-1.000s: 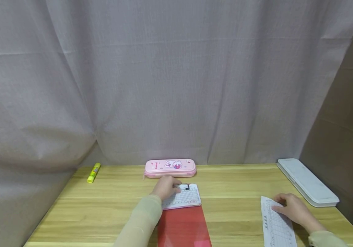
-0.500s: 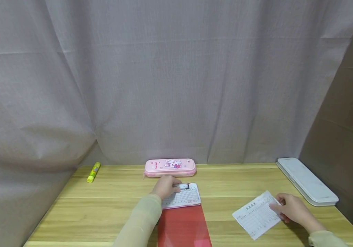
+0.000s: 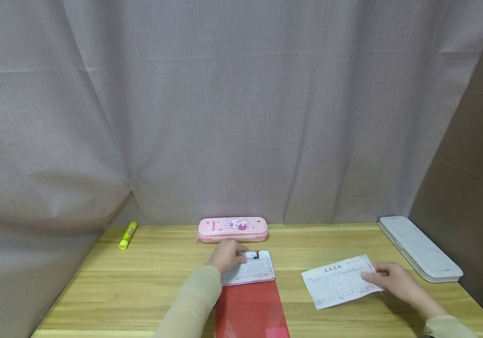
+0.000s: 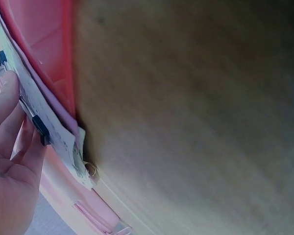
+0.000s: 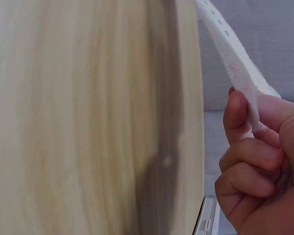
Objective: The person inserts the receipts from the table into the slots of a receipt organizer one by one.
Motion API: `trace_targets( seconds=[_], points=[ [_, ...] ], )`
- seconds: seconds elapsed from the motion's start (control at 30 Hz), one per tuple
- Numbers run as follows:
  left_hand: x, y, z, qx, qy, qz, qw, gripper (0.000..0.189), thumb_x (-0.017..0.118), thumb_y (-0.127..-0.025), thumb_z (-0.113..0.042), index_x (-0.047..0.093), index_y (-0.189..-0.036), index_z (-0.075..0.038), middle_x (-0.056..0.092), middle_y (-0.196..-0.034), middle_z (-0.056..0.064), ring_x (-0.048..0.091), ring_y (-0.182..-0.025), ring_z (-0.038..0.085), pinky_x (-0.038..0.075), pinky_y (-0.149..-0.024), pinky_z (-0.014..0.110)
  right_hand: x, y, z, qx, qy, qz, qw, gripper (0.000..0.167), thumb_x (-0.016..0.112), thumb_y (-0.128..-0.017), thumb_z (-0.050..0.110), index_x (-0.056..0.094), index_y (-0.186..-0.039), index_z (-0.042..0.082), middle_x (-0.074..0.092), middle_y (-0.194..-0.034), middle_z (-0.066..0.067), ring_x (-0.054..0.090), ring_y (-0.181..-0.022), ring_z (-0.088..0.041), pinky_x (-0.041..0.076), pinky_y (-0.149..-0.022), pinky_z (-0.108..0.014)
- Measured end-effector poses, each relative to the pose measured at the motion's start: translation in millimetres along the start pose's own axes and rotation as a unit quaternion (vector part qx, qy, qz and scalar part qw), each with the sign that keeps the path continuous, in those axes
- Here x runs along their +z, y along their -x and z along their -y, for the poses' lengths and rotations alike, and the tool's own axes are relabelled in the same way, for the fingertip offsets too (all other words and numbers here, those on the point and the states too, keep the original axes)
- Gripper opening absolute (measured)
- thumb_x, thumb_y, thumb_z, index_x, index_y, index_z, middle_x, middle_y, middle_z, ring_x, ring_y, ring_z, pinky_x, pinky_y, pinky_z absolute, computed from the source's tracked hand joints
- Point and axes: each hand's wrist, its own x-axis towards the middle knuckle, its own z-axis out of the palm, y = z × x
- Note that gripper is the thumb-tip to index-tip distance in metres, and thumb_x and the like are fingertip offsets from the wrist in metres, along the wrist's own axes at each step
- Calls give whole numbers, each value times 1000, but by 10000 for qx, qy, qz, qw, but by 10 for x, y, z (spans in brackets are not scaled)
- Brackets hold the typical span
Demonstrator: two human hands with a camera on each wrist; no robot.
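At the middle of the table my left hand (image 3: 226, 257) pinches a metal clip with black ends (image 4: 41, 129), the thumb on one side and the fingers on the other. The clip sits at the top edge of a stack of printed paper slips (image 3: 253, 271). Beneath the stack lies a red translucent folder (image 3: 250, 310), its near end cut off by the frame. On the right, my right hand (image 3: 396, 281) holds a single printed slip (image 3: 340, 281) by its right edge, between thumb and curled fingers. This slip is raised above the table in the right wrist view.
A pink pencil case (image 3: 233, 230) with a rabbit picture lies just behind the left hand. A yellow glue stick (image 3: 128, 235) is at the back left. Along the right side lies a long white case (image 3: 420, 249). Grey cloth (image 3: 233, 112) hangs behind the table.
The slip in my right hand has swung round from pointing toward me to lying leftward, nearly level across. My left hand, the clip and the folder have stayed put.
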Motion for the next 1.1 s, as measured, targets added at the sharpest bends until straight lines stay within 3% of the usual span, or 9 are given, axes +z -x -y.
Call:
trace_targets(
  seconds=[0.27,0.4,0.7,0.9,1.1],
  points=[
    [12,-7,11,6,-27,-37,10000,24,79,-76,-20,76,-99,-13,73,-95,-3,66,-96,13,53,-86,30,60,-47,170,234,-1256,426,9909,35,63,-91,21,63,-102,-12,68,-77,-2,53,-60,-6,45,-53,-25],
    [3,-7,5,-58,-4,-4,10000,24,79,-76,-21,76,-99,-13,73,-95,-3,66,-96,13,53,-87,30,123,-94,290,370,-1406,419,9885,36,64,-90,22,63,-102,-12,68,-75,-2,51,-56,-7,43,-50,-24],
    [-3,-9,-4,-144,-19,54,9999,24,78,-77,-21,76,-100,-14,73,-96,-3,66,-96,13,52,-87,30,289,-199,540,-88,-1771,585,9824,34,62,-91,17,61,-100,-16,71,-81,-9,60,-66,-5,49,-60,-22],
    [-2,-14,2,86,-110,-38,9999,24,78,-77,-21,76,-100,-13,73,-96,-2,66,-95,15,52,-87,30,397,-248,724,65,-1994,677,9776,35,65,-89,20,62,-100,-14,61,-63,4,37,-45,-2,31,-41,-18],
    [11,-17,13,133,-263,-107,9995,25,79,-76,-22,76,-100,-13,73,-95,-3,66,-94,14,52,-86,29,523,-283,871,66,-2160,821,9729,35,65,-89,21,62,-98,-13,48,-55,9,29,-42,-2,24,-40,-16]
  ],
)
